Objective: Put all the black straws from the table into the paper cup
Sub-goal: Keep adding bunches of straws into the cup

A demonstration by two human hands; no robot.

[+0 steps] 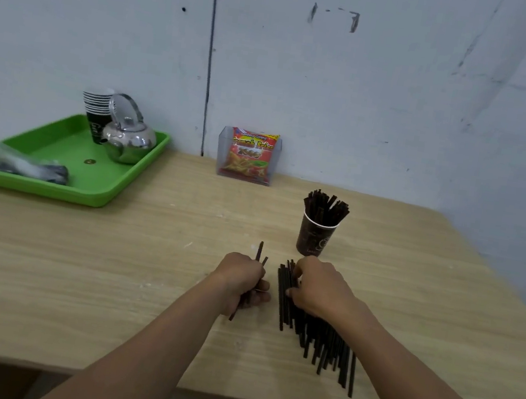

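Observation:
A dark paper cup (313,237) stands upright on the wooden table (109,261), with several black straws (325,207) sticking out of its top. Just in front of it a spread pile of black straws (319,337) lies flat on the table. My right hand (319,290) rests on the far end of that pile, fingers curled onto the straws. My left hand (242,280) is closed around a few black straws (260,252), whose ends poke out above and below the fist, to the left of the pile.
A green tray (65,163) at the back left holds a metal kettle (127,138), a stack of paper cups (97,109) and a plastic-wrapped bundle (21,163). A clear holder with a red snack packet (249,156) stands against the wall.

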